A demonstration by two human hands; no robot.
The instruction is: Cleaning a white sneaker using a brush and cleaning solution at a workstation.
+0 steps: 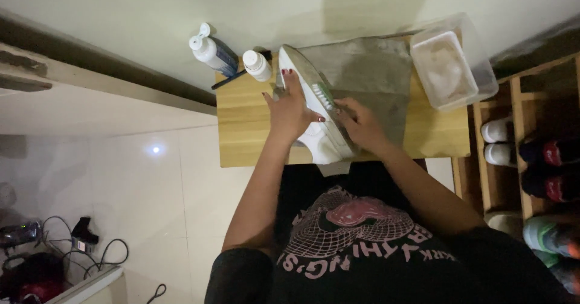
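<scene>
My left hand (290, 107) holds a white shoe (314, 107) on its side on the tabletop (241, 122), fingers spread over it. My right hand (359, 122) grips a brush (322, 93), bristles against the sole. A grey cloth (374, 74) lies just beyond my right fingers.

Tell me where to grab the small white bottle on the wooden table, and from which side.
Grip the small white bottle around its body just under the cap, fingers coming from above and the near side. It stands upright, and a spray bottle crowds its left while the white shoe and left hand sit close on its right.
</scene>
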